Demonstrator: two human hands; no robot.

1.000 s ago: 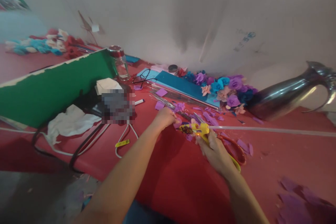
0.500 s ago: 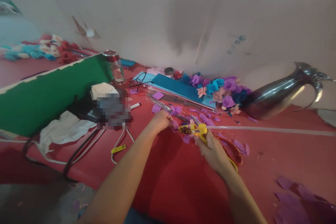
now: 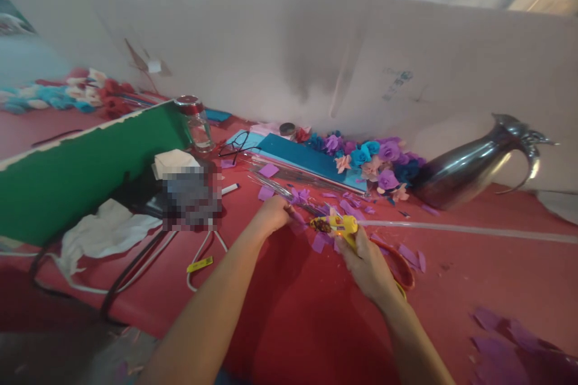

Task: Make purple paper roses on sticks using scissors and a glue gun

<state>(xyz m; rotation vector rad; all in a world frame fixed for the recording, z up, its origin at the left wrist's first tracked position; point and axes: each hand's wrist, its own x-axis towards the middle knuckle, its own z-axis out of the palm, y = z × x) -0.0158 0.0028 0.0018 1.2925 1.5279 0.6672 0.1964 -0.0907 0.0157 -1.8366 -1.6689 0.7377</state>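
My left hand [image 3: 272,215] pinches a small piece of purple crepe paper [image 3: 297,221] between its fingertips. Wrapped around the grip of a yellow hot glue gun [image 3: 347,224] is my right hand [image 3: 368,264]. The gun's dark, stained nozzle points left, close to the purple paper; whether they touch I cannot tell. A long clear glue stick [image 3: 451,228] runs out of the gun's back to the right. Scissors with orange-red and yellow handles [image 3: 406,267] lie partly hidden behind my right hand. Purple paper scraps [image 3: 318,243] and thin wires [image 3: 275,183] lie around both hands.
Paper flowers [image 3: 388,153] and blue paper sheets [image 3: 293,153] lie at the back, beside a tilted metal jug [image 3: 469,162]. On the left are glasses [image 3: 239,143], a glass jar [image 3: 198,126], a green panel [image 3: 90,174], crumpled tissue [image 3: 106,231] and cables [image 3: 135,271].
The camera view has tipped up slightly, so the table sits lower in the picture. Both hands keep their holds, with the nozzle still close to the purple paper.
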